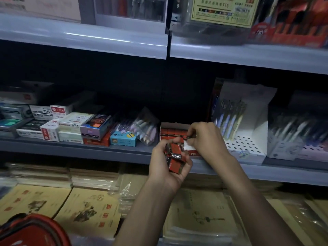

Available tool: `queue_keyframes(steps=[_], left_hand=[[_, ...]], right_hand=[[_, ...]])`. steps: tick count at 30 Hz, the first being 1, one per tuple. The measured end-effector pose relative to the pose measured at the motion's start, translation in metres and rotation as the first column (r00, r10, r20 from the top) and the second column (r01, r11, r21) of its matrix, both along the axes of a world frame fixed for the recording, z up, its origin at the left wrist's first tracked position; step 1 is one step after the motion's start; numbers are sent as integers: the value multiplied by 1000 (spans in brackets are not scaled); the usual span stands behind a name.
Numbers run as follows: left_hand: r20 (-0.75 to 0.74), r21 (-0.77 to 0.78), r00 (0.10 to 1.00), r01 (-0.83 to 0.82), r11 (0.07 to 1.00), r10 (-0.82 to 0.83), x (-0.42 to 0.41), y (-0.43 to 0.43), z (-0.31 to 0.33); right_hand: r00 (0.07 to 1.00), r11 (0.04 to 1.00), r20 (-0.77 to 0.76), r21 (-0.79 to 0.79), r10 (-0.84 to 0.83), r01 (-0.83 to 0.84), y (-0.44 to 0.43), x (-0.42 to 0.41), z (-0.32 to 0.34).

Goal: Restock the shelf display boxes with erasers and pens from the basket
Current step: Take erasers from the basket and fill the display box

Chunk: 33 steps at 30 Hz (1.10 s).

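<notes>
On the middle shelf [88, 150] the red display box [174, 123] sits part filled, and we are on the eraser-loading step. Our left grip [166, 164] curls round a handful of red erasers [174, 157] in front of the box, while our right grip [207, 137] pinches a single eraser [190, 136] above its open top. That eraser seems to lie long axis left to right, along the shelf front, so the next move calls for lowering it level into the gap beside the packed rows.

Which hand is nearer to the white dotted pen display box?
Right. The right hand, pinching a red eraser, is just left of the white dotted pen display box; the left hand, holding several red erasers, is farther left.
</notes>
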State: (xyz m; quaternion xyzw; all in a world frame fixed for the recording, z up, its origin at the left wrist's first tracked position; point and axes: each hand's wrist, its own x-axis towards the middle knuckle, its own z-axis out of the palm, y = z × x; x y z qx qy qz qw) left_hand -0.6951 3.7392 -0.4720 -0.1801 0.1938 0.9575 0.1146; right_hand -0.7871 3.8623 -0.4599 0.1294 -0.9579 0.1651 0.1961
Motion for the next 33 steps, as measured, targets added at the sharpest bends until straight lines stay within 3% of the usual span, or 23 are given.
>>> queue_keyframes(steps=[7, 15, 18, 22, 26, 29, 33], left_hand=[[37, -32, 999, -9, 999, 10, 0, 0, -2], [12, -65, 1000, 4, 998, -4, 4, -4, -2], [-27, -75, 999, 20, 997, -22, 5, -7, -2], [-66, -107, 997, 23, 994, -30, 5, -7, 1], [-124, -151, 992, -37, 988, 18, 7, -4, 2], [-142, -187, 989, -62, 980, 35, 9, -5, 0], [-147, -259, 989, -71, 963, 33, 6, -8, -2]], right_hand=[[995, 998, 81, -4, 57, -57, 4, 2, 1], [997, 998, 61, 45, 52, -54, 5, 4, -4], [992, 992, 67, -76, 103, -98, 3, 8, -1], [953, 888, 140, -419, 268, -188, -2, 30, 26], [849, 883, 325, -367, 417, -293, -2, 54, 46], [847, 892, 322, -315, 423, -325, -2, 59, 48], [798, 822, 300, -425, 523, -380, -3, 61, 50]])
